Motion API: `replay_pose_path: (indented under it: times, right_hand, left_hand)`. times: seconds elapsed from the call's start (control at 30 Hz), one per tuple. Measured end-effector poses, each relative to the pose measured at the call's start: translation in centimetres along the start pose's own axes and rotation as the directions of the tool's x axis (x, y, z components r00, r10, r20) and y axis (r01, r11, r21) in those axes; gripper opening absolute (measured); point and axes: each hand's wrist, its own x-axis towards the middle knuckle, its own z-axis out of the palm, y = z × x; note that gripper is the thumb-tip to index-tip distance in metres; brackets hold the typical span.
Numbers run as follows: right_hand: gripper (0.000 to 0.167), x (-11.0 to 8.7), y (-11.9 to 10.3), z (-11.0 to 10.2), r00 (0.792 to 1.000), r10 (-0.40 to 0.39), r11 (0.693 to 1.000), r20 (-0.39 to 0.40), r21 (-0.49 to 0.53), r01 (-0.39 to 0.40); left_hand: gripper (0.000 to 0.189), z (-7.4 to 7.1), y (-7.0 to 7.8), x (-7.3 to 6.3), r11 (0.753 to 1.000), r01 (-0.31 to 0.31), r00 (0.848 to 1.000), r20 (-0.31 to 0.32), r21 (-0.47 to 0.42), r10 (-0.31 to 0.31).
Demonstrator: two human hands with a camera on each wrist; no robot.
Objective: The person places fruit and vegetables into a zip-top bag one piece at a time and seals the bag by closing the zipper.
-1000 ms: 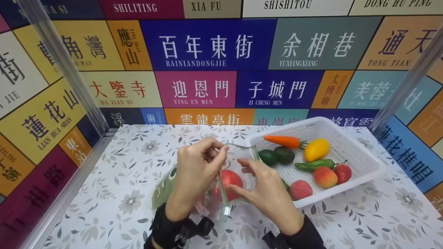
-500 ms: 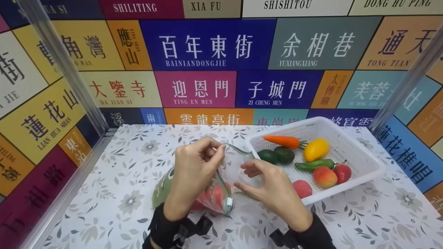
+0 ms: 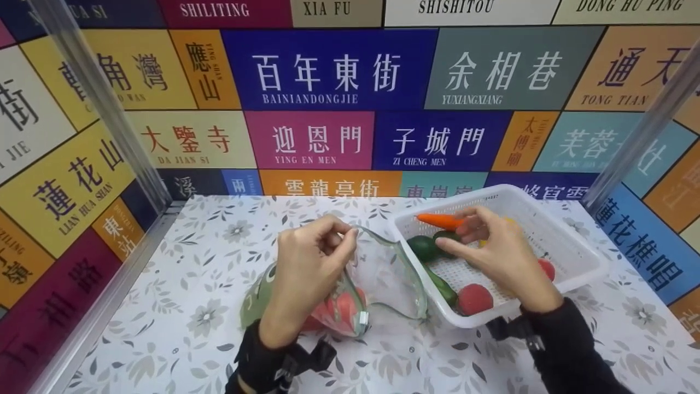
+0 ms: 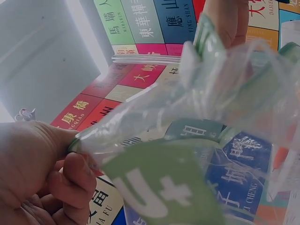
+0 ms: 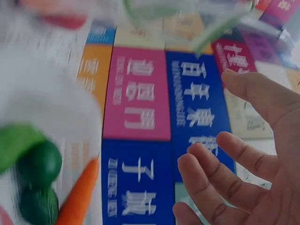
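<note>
My left hand point(image 3: 309, 273) pinches the green-edged mouth of a clear zip bag point(image 3: 385, 273) between thumb and fingertips. The bag's mouth gapes to the right, with a pale slider point(image 3: 364, 318) on its near edge. Red produce point(image 3: 342, 309) shows inside, and a green printed panel point(image 4: 164, 183) fills the low part of the left wrist view. Over the white basket point(image 3: 596, 269) my right hand point(image 3: 503, 254) hovers with fingers spread and nothing in its grasp. Nearest to it are a carrot point(image 3: 437, 220) and dark green avocado-like pieces point(image 3: 422, 249); the hand hides part of the contents.
In the basket also lie a pinkish-red peach point(image 3: 474, 299), a long green vegetable point(image 3: 442, 290) by the left wall and a red fruit point(image 3: 546, 269). A patterned white cloth point(image 3: 208, 317) covers the table. Sign-printed panels point(image 3: 328, 71) stand behind, with metal posts at both sides.
The right hand has moved from beside the bag to the right, over the basket. A red round item dropped down inside the bag. The bag's mouth has widened; the left hand stays put.
</note>
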Motion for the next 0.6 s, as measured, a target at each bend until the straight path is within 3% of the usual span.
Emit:
replay_pose_path:
  times: [0.1, 0.2, 0.4, 0.6]
  right_hand:
    - [0.072, 2.1, 1.9, -1.0, 0.998, 0.055, 0.997, 0.035, -0.062, -0.053]
    - [0.075, 4.2, 3.5, -0.9, 0.992, 0.096, 0.987, 0.077, -0.137, -0.085]
    - [0.065, 7.3, 6.2, 1.3, 0.979, 0.136, 0.963, 0.152, -0.251, -0.094]
    - [0.054, 8.5, 9.0, 3.3, 0.957, 0.194, 0.947, 0.215, -0.295, -0.126]
  left_hand:
    - [0.008, -0.1, 0.0, 0.0, 1.0, 0.002, 1.0, 0.004, 0.001, -0.002]
    - [0.009, -0.2, -0.1, 0.0, 1.0, -0.007, 1.0, 0.003, 0.007, 0.007]
    - [0.01, -0.2, -0.2, -0.1, 1.0, -0.021, 1.0, 0.004, -0.003, 0.021]
    - [0.01, -0.1, -0.1, -0.2, 1.0, -0.023, 1.0, 0.004, -0.01, 0.023]
